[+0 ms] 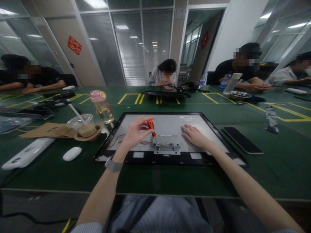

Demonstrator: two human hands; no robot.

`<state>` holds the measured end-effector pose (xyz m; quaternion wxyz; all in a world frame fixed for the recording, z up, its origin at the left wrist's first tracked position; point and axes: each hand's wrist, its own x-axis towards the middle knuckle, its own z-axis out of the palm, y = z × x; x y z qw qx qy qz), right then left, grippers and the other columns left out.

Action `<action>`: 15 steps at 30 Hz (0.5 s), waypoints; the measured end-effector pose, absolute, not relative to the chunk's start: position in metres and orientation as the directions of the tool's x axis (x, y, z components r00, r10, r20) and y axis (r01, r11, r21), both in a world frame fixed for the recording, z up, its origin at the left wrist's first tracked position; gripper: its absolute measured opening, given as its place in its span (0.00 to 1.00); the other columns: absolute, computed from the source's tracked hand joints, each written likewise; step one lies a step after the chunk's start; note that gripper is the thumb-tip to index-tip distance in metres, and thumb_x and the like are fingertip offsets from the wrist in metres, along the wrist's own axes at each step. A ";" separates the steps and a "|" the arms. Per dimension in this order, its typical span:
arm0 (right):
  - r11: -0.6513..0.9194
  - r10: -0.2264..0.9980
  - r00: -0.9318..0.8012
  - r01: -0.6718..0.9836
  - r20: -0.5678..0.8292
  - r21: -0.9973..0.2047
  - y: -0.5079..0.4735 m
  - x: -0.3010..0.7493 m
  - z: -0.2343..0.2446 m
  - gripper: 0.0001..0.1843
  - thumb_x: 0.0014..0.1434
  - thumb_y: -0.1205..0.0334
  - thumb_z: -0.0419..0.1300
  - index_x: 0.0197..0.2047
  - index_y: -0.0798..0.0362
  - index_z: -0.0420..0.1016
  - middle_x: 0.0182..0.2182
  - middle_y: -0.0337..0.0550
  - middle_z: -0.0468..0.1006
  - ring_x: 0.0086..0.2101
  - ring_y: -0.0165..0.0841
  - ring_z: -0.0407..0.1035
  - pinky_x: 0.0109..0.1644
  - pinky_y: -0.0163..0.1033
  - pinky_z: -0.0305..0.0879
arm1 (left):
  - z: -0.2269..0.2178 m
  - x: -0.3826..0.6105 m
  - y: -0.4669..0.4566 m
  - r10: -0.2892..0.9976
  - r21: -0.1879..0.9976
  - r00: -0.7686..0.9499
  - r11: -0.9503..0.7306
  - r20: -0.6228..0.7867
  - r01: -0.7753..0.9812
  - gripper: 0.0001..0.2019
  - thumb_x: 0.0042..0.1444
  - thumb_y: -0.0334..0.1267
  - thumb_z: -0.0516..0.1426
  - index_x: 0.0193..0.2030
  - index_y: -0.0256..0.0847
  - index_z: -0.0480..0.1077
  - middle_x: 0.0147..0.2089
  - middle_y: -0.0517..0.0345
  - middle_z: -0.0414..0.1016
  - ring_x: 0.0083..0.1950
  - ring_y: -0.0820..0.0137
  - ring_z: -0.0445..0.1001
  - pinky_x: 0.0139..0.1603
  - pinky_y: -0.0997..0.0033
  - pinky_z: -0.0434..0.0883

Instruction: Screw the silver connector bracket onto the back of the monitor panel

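Note:
My left hand (pixel 136 133) grips an orange and black screwdriver (pixel 151 128) between thumb and fingers. The screwdriver is tilted, its thin shaft pointing down at a metal bracket (pixel 167 149) with connector ports along it. Whether the tip touches a screw is too small to tell. The bracket sits near the front edge of a flat display panel (pixel 155 120), which lies back side up with a black frame. My right hand (pixel 194 136) rests flat on the panel's grey back, right of the bracket, fingers stretched out. Thin wires (pixel 145 141) run left from the bracket.
Left of the panel are a white mouse (pixel 72 153), an iced drink cup (pixel 84 125), a pink-lidded bottle (pixel 102 106) and a white device (pixel 26 153). A black phone (pixel 242 139) lies to the right. A dark flat panel (pixel 166 94) lies farther back. Several people sit around the green table.

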<state>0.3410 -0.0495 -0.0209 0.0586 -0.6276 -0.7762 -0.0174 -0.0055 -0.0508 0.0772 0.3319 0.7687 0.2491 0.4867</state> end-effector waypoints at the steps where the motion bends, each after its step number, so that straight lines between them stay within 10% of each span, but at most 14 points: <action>1: 0.211 0.972 -0.205 0.976 0.113 -0.047 -0.049 0.341 -0.021 0.32 0.71 0.49 0.41 0.70 0.56 0.62 0.69 0.60 0.63 0.68 0.50 0.57 0.71 0.56 0.53 | 0.077 -0.006 -0.051 0.712 0.756 0.392 -0.652 0.582 0.062 0.20 0.53 0.35 0.66 0.54 0.43 0.76 0.45 0.55 0.74 0.42 0.70 0.77 0.42 0.69 0.82; 15: 0.213 0.972 -0.205 0.975 0.116 -0.063 -0.051 0.337 -0.018 0.33 0.71 0.50 0.41 0.70 0.59 0.62 0.69 0.63 0.63 0.68 0.52 0.57 0.71 0.58 0.52 | 0.059 0.025 -0.059 0.832 0.869 0.249 -0.481 0.495 -0.120 0.21 0.62 0.36 0.60 0.61 0.43 0.62 0.44 0.57 0.72 0.39 0.69 0.83 0.41 0.70 0.84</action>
